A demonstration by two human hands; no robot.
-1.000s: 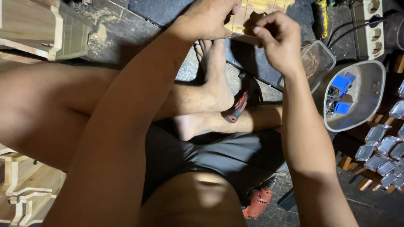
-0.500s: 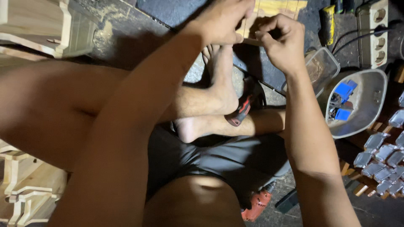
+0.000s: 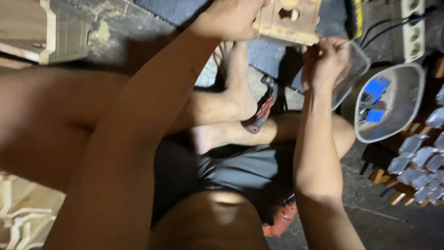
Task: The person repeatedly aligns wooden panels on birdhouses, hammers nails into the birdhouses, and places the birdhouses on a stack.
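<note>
- A person sits cross-legged on a dark floor, seen from above; bare legs and feet fill the middle, leaving little open room between the arms.
- The left hand grips a pale wooden piece at the top edge of the view, fingers clamped on its left end.
- The right hand sits just below the piece's lower right corner, fingers curled together and touching its edge; whether they pinch anything small cannot be told.
- The wooden piece is flat and light tan, with a cut-out hole near its middle; its top is cropped by the frame.
- Right of the hands, close by, stands a clear plastic tub, then a round bowl holding small blue parts.
- Silvery packets crowd the right edge.
- Pale wooden frames lie at the lower left, more wood at the upper left.
</note>
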